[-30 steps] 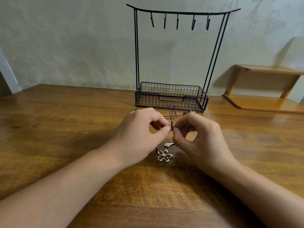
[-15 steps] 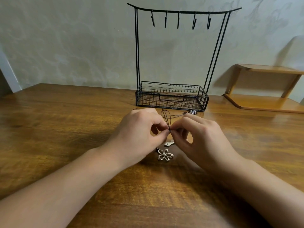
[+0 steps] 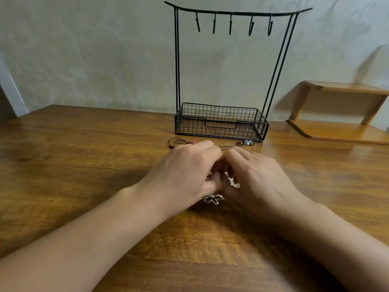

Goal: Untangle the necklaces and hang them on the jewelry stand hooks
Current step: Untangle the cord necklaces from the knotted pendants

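Fingers (image 3: 212, 182): both sets curled, tips meeting mid-desk; we take them as pinching the cords, though motion blur and the knuckles hide the exact grip. Left hand (image 3: 185, 171) and right hand (image 3: 259, 178): knuckle to knuckle, low over the desk (image 3: 84, 165). Necklaces (image 3: 227, 146): dark cords trailing from under our hands toward the far edge, beaded ends lying just before the stand (image 3: 221, 125). Flower pendant (image 3: 213, 199): on the desk below our thumbs. Hooks (image 3: 230, 24): five, all bare. Wooden shelf (image 3: 341, 131): far right corner.
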